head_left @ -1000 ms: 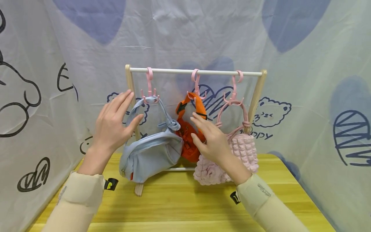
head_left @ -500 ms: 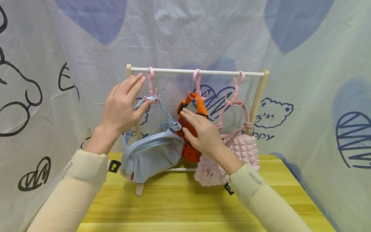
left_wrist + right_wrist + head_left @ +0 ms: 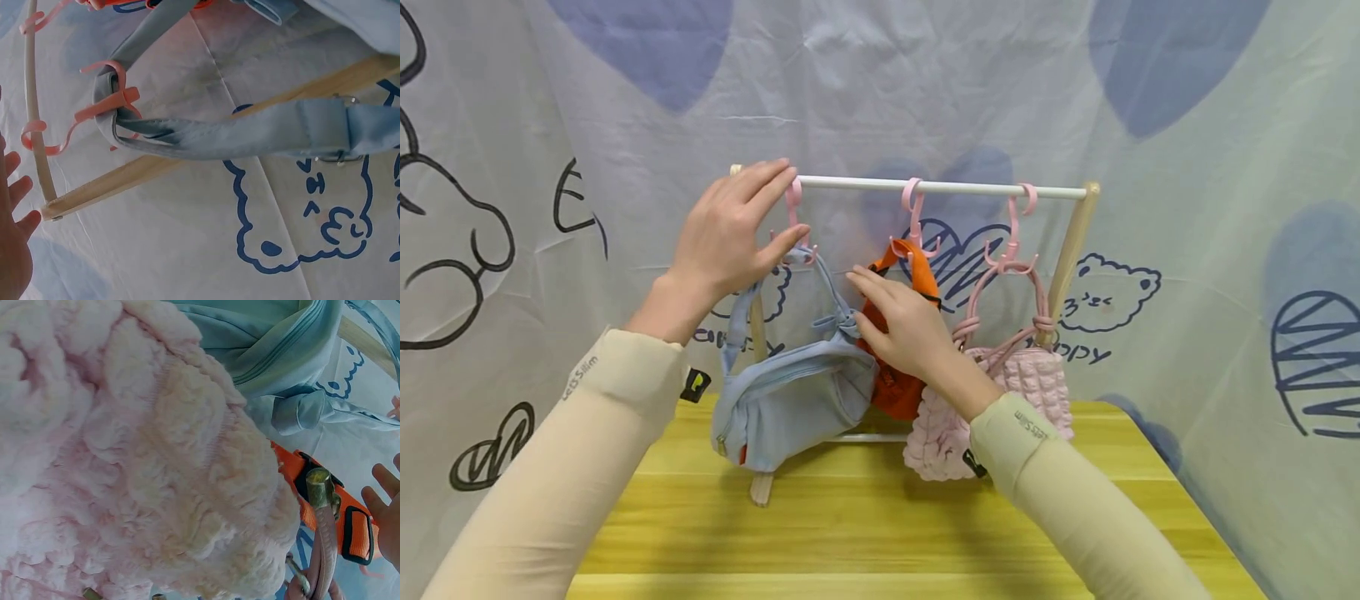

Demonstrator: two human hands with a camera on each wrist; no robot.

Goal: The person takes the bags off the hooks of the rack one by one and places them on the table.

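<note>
Yellow wood-grain tabletop (image 3: 820, 533) up front, with two bare hands reaching over it. Right hand (image 3: 898, 329) has fingers straight and thumb spread, gripping nothing, in front of the orange bag (image 3: 895, 396); can't tell if it's touching. Left hand (image 3: 726, 229) is higher, by the left end of the rack (image 3: 1071, 242), fingers extended, thumb apart, also holding nothing. My worry: a thumb snagging the strap (image 3: 250, 136) of the blue bag (image 3: 805, 400) could pop its loop off the pink hook (image 3: 793, 200), and a bump to the bar might slide hooks or tip the rack, which looks pretty light. The blue one's honestly cute: soft, pale, long zip, knotted strap, tiny red tag (image 3: 742, 454), hanging tilted on the left, overlapping the orange one mid-rack. Puffy pink bag (image 3: 1030, 379) hangs on the right. Behind it all, doodle-print cloth (image 3: 925, 83).
</note>
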